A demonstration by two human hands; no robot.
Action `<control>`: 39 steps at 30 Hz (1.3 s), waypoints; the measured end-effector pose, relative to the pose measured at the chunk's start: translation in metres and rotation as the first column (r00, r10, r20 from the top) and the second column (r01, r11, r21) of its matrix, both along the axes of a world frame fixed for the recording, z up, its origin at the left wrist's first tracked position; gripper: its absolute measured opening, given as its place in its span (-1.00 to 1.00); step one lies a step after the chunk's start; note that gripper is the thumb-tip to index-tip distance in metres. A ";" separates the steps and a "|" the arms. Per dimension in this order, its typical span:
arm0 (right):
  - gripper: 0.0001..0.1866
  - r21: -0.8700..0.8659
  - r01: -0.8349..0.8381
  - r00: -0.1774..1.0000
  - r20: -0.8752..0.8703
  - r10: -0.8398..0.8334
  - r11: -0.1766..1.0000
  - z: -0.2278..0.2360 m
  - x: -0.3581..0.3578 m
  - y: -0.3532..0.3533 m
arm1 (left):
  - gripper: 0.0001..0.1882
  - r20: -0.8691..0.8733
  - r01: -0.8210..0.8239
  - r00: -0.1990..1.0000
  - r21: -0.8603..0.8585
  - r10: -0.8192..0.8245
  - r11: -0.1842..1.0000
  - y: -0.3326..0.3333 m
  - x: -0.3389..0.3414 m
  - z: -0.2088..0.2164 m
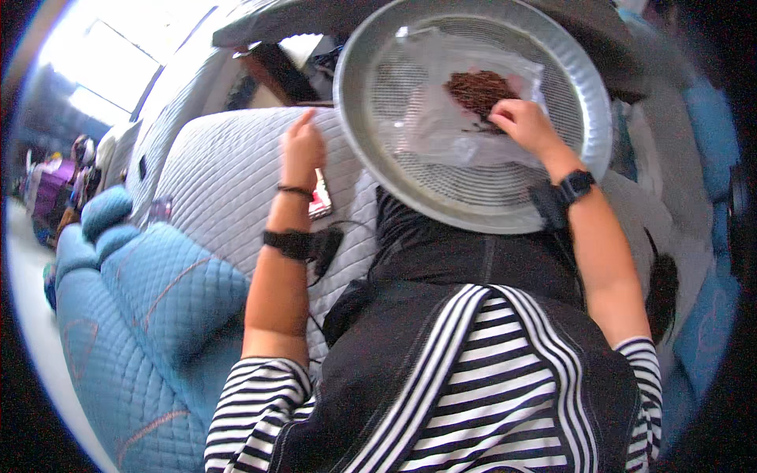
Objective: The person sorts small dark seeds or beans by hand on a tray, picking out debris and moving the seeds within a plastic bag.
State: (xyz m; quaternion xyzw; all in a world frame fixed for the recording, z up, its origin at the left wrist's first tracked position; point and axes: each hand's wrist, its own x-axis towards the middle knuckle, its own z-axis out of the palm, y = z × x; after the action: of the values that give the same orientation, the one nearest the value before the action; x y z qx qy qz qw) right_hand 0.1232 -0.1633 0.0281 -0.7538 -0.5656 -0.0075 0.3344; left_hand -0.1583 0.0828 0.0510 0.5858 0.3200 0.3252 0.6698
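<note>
A large round metal tray (356,150) with a perforated bottom rests over my lap. Inside it lies a clear plastic bag (441,146), spread flat. On the bag is a heap of thin reddish-brown dried pieces (478,91), with a few darker bits (478,126) at its near edge. My right hand (527,130) is at the heap's near right edge, its thumb and fingers pinched together; what is between them is too small to make out. Left of the tray, my left hand (301,154) is raised and slightly blurred, its fingers curled closed; anything in it is hidden.
I sit on a sofa with a grey quilted cover (229,158). A phone-like object with a bright red and white face (320,197) lies by my left wrist. Blue quilted cushions (158,292) are at the left. A dark brush-like object (664,288) lies to my right.
</note>
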 end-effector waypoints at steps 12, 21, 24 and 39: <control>-0.87 -0.058 0.053 0.998 -0.038 -0.055 0.997 0.009 0.006 -0.005 | -0.82 0.577 0.601 0.729 -0.278 -0.370 0.749 -0.049 0.115 0.126; -0.85 -0.204 -0.064 0.996 0.041 0.073 0.977 0.010 0.012 -0.010 | -0.79 0.373 0.400 0.904 -0.561 -0.210 0.725 -0.086 0.180 -0.006; -0.82 -0.282 -0.031 0.998 0.047 0.046 0.959 0.012 0.008 -0.010 | -0.80 0.276 0.335 0.938 -0.577 -0.208 0.744 -0.086 0.179 -0.026; -0.76 -0.261 -0.024 0.997 0.070 0.044 0.965 0.002 0.008 -0.007 | -0.71 0.073 0.256 0.967 -0.309 -0.246 0.916 -0.090 0.171 -0.017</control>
State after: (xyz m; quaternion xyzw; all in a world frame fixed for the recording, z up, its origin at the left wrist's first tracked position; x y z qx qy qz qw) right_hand 0.1310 -0.1699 0.0297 -0.7806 -0.5866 0.0443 0.2113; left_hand 0.0127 -0.0070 0.0340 0.5019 0.2791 0.1906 0.7962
